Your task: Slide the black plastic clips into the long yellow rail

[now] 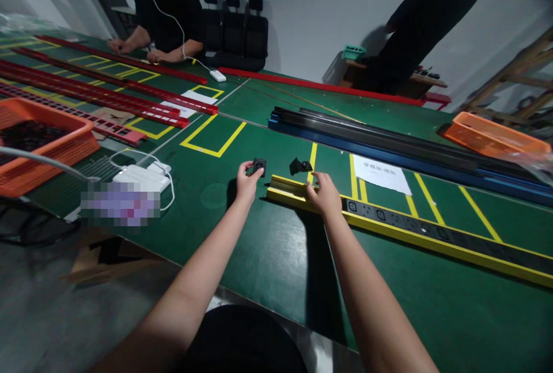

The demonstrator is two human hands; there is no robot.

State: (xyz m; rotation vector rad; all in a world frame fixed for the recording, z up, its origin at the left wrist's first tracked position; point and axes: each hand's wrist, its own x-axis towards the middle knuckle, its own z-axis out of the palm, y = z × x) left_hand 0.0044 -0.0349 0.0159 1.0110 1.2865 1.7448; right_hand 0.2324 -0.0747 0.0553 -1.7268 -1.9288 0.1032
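Between the thumb and fingers of my left hand (pixel 247 180) is a black socket module (pixel 260 164), held just left of the rail's near end. My right hand (pixel 325 191) is over the yellow rail (pixel 285 187), its thumb and index finger apart with nothing seen between them. Whether it touches the rail I cannot tell. Several black sockets (pixel 381 215) sit in a row inside the rail, right of that hand; the rail's left end shows a bare channel. Loose black modules (pixel 300 166) lie on the table just beyond the rail.
Dark blue and black rails (pixel 389 148) lie behind, near a printed sheet (pixel 382 174). Red rails (pixel 108 88) and an orange basket (pixel 47 137) of black parts are left, beside a white power strip (pixel 142 180). Another orange basket (pixel 496 137) stands right. Two people are across the table (pixel 259 258).
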